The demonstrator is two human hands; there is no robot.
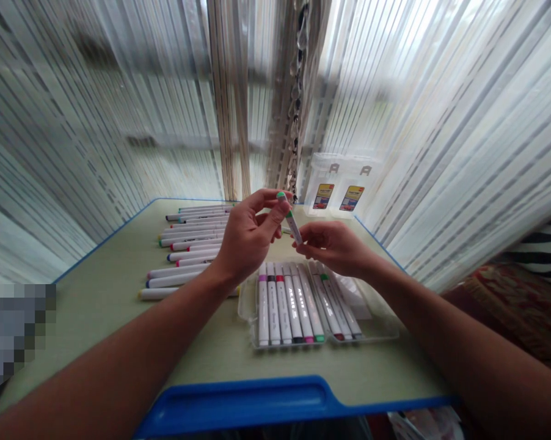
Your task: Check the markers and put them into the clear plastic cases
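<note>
So the marker [289, 219] is a slim white one with a bright green cap end up top, a green band further down, and some small dark print on the barrel. It's held tilted above the bench [188, 345]. The left grip [282, 205] is pinched on it just under the green end, thumb against the barrel, and the right grip [297, 244] is closed on the lower end, so the middle sits bare between them.

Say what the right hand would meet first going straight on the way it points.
The marker, its lower end at the fingertips of the right hand; past it, probably the left hand, though depth is unclear.
</note>
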